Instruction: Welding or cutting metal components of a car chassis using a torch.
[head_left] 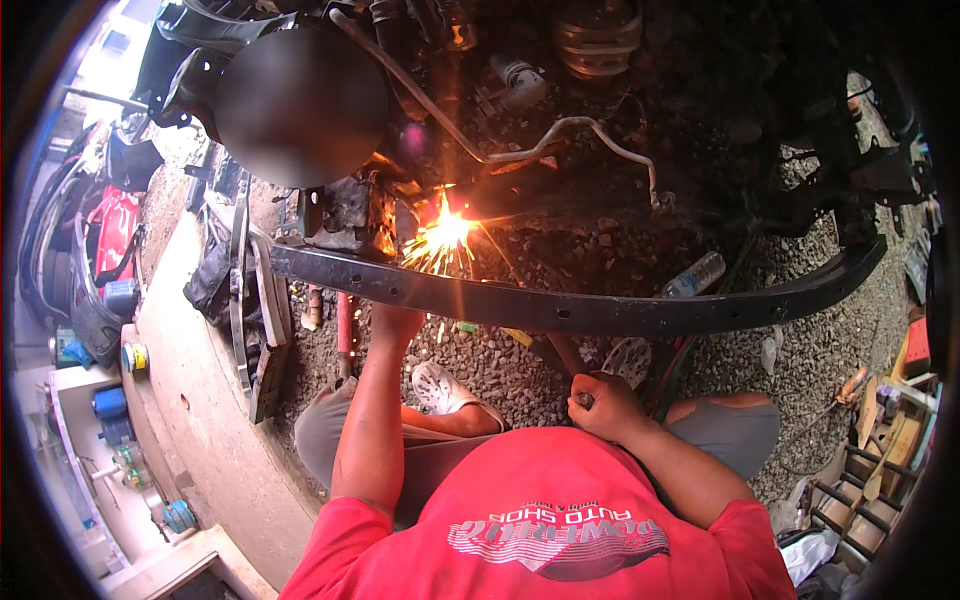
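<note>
My right hand (607,405) is closed round the butt of a long, dark cutting torch (566,352). The torch runs forward and left under a black steel bumper bar (640,312), and a thin length of it shows beyond. Past its far end, bright sparks (445,238) burst beside a scorched, glowing metal bracket (385,228) at the left end of the bar. My left hand (396,322) is raised against the underside of the bar, just below the sparks. The bar hides its fingers, so their grip cannot be made out.
A bent metal pipe (570,122) crosses the dark vehicle front above the bar. A plastic bottle (697,275) lies on the gravel (510,385). Long metal parts (243,290) lean at the left beside a concrete ledge (195,380). A rack of tools (860,490) stands at right.
</note>
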